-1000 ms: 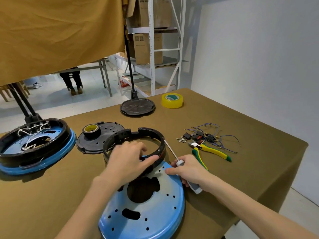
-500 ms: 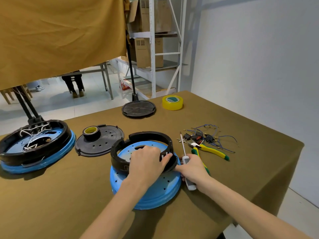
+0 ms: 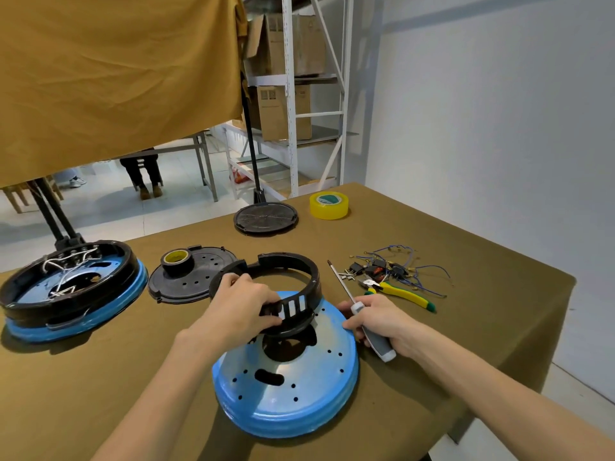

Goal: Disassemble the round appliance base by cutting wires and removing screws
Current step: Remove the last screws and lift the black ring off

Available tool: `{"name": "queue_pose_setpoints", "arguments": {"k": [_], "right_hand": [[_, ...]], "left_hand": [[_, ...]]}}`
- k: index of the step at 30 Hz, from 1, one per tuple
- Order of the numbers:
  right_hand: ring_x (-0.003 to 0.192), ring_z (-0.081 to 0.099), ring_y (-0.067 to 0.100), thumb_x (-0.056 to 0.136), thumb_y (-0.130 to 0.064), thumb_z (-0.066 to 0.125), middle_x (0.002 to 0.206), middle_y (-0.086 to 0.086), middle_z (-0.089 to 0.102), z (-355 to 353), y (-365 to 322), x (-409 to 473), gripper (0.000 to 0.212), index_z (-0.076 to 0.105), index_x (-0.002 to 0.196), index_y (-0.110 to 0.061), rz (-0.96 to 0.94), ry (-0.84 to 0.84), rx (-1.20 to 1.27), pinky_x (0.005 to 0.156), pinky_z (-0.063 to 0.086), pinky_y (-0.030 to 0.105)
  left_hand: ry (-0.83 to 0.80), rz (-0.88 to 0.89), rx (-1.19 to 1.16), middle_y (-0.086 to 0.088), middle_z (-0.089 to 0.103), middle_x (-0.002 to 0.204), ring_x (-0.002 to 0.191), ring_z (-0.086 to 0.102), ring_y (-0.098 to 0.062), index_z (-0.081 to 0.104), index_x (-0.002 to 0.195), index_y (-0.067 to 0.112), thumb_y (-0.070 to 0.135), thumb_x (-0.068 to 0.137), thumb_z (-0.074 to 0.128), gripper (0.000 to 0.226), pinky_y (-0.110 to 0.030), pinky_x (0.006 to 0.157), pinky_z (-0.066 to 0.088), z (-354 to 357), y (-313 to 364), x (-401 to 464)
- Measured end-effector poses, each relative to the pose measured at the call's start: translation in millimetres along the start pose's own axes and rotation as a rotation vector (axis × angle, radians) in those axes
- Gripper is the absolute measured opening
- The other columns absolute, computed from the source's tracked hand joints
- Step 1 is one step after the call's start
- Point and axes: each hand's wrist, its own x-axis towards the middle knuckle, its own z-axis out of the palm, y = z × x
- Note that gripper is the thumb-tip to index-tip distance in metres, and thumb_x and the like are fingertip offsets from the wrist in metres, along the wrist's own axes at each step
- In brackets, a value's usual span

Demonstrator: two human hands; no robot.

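A blue round metal plate (image 3: 289, 390) with holes lies on the table in front of me, its far edge tilted up. My left hand (image 3: 238, 309) grips a black plastic ring (image 3: 293, 271) and holds it lifted off the plate's far side. My right hand (image 3: 379, 319) holds a screwdriver (image 3: 349, 296) with a grey and white handle, its fingers touching the plate's right edge. The screwdriver's shaft points away from me.
A second round base (image 3: 66, 287) with white wires sits at the left. A black perforated disc (image 3: 186, 277) carries a tape roll. Yellow-green pliers (image 3: 402, 292) and cut wires with connectors (image 3: 392, 269) lie at the right. Farther back are a black lid (image 3: 265, 217) and yellow tape (image 3: 328, 205).
The black ring has come up off the blue plate in my left hand. The plate's far edge has tipped up again. My right hand stays at the plate's right edge with the screwdriver.
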Motion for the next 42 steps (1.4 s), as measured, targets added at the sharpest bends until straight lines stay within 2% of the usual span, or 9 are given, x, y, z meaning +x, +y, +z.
{"name": "queue_pose_setpoints", "arguments": {"k": [1,4,6,11,18,22,29,36,42], "right_hand": [[0.058,0.059,0.011,0.088,-0.017,0.078,0.087,0.009,0.068,5.4,1.8,-0.6,0.029,0.068,0.116,-0.018,-0.033,0.014,-0.054,0.05,0.048,0.025],[0.082,0.066,0.007,0.057,-0.065,0.088,0.1,0.0,0.069,21.4,8.6,-2.6,0.075,0.063,0.113,-0.022,-0.168,0.087,-0.347,0.063,0.05,0.024],[0.089,0.064,0.004,0.056,-0.065,0.09,0.101,-0.009,0.066,15.0,8.6,-0.2,0.073,0.063,0.11,-0.024,-0.249,0.097,-0.472,0.066,0.048,0.022],[0.064,0.062,-0.005,0.07,-0.039,0.093,0.092,-0.007,0.068,-12.0,-1.6,-1.3,0.044,0.071,0.104,-0.022,-0.242,0.006,-0.407,0.049,0.044,0.015],[0.089,0.062,0.013,0.053,-0.099,0.055,0.105,-0.004,0.058,17.0,-12.7,-22.4,0.094,0.054,0.109,-0.024,-0.186,0.239,-0.837,0.077,0.058,0.038],[0.085,0.062,0.013,0.057,-0.097,0.061,0.102,-0.002,0.062,19.3,-17.3,-19.9,0.097,0.049,0.111,-0.017,-0.118,0.16,-0.724,0.072,0.054,0.032],[0.07,0.074,0.013,0.067,-0.063,0.087,0.089,0.001,0.079,5.0,-10.6,-20.8,0.072,0.068,0.115,-0.013,0.086,-0.048,-0.097,0.055,0.053,0.028],[0.068,0.071,0.024,0.067,-0.033,0.091,0.093,0.012,0.077,-28.1,-13.5,-23.8,0.058,0.07,0.113,-0.006,0.044,-0.072,0.352,0.05,0.055,0.028],[0.079,0.074,0.026,0.059,-0.042,0.095,0.106,0.014,0.077,-45.7,-5.8,-27.3,0.066,0.074,0.111,-0.008,0.044,-0.203,0.305,0.063,0.058,0.034]], "left_hand": [[0.011,0.001,-0.032,0.017,0.064,0.095,0.096,0.049,-0.015,0.069,0.1,0.035,0.051,0.095,0.065,0.017,-0.034,0.091,0.03,2.6,-0.6,-3.0],[0.008,0.002,-0.222,0.014,0.059,0.089,0.087,0.056,-0.011,0.069,0.094,0.032,0.041,0.096,0.067,0.009,-0.032,0.076,0.044,9.6,5.8,-8.1],[-0.02,-0.02,-0.317,0.014,0.06,0.091,0.085,0.058,-0.007,0.071,0.095,0.033,0.038,0.096,0.068,0.006,-0.035,0.077,0.052,9.8,7.5,-10.5],[0.007,-0.047,-0.243,0.018,0.059,0.089,0.085,0.057,-0.005,0.067,0.094,0.037,0.047,0.097,0.064,0.011,-0.033,0.071,0.05,9.4,5.2,-16.8],[0.24,-0.154,-0.155,0.009,0.058,0.072,0.069,0.055,-0.011,0.056,0.079,0.026,0.046,0.097,0.061,0.027,-0.029,0.054,0.042,-5.3,35.0,-3.0],[0.259,-0.242,-0.141,0.008,0.057,0.069,0.063,0.05,-0.008,0.055,0.077,0.024,0.043,0.098,0.061,0.029,-0.023,0.05,0.031,-6.6,44.7,-7.4],[0.356,-0.349,-0.277,0.005,0.061,0.08,0.073,0.059,-0.012,0.06,0.09,0.02,0.041,0.101,0.058,0.023,-0.035,0.063,0.055,-4.3,37.5,-32.7],[0.319,-0.297,-0.241,0.014,0.056,0.086,0.076,0.055,-0.007,0.057,0.1,0.029,0.044,0.1,0.06,0.015,-0.021,0.058,0.041,0.7,22.5,-54.2],[0.377,-0.298,-0.379,0.019,0.059,0.095,0.085,0.059,-0.003,0.058,0.106,0.033,0.038,0.099,0.063,0.01,-0.012,0.063,0.04,8.5,17.6,-61.9]]}}
